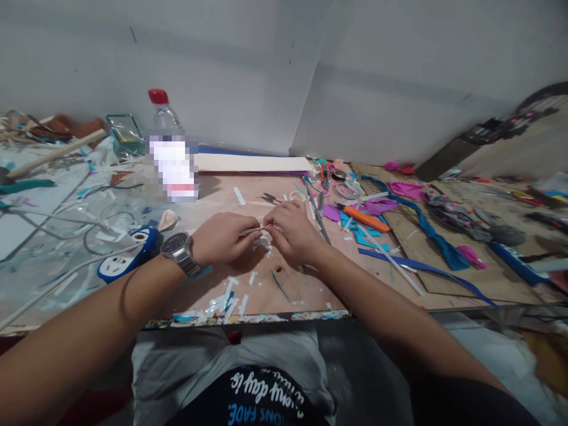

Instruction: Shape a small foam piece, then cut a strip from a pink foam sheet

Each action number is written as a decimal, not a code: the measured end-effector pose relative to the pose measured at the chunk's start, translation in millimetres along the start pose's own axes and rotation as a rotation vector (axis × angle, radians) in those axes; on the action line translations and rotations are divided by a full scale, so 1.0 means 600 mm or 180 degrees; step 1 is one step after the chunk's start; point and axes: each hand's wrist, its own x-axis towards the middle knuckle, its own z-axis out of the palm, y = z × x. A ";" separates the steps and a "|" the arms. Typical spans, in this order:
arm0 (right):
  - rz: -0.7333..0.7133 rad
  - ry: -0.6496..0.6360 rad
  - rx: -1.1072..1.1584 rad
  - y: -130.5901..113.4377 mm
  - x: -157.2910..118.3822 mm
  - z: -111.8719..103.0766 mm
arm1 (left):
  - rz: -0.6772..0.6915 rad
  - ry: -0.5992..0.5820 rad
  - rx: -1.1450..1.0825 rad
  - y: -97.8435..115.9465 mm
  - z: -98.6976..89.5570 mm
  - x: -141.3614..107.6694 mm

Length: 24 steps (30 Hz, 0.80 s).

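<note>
Low over the middle of the table, my left hand and my right hand meet with their fingertips almost touching. Both are closed in a pinch on a thin pale strip, mostly hidden by the fingers. Its material is too small to make out. A whitish curled piece shows just below the fingertips. Beyond the right hand lies a small pointed metal tool, partly covered. A metal watch sits on my left wrist.
A red-capped bottle stands at the back left. Nearer is a blue-and-white power socket with cables. An orange utility knife lies right among blue and purple scraps. Paper bits litter the front edge. A board lies further right.
</note>
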 end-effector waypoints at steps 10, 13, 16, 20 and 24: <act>-0.0017 -0.0007 0.0130 0.010 -0.003 0.018 | -0.0165 -0.0158 0.0407 0.000 -0.004 0.001; 0.0009 0.0001 0.0121 0.013 -0.004 0.023 | -0.0306 -0.0227 0.0384 -0.001 -0.005 0.000; 0.0004 -0.0008 0.0104 0.014 -0.004 0.026 | -0.0363 -0.0271 0.0344 -0.001 -0.005 0.000; -0.0006 -0.0021 0.0142 0.014 -0.004 0.027 | -0.0370 -0.0260 0.0265 -0.002 -0.005 0.001; 0.0015 0.0070 0.0226 0.014 -0.004 0.025 | -0.0379 -0.0235 0.0296 -0.001 -0.005 0.001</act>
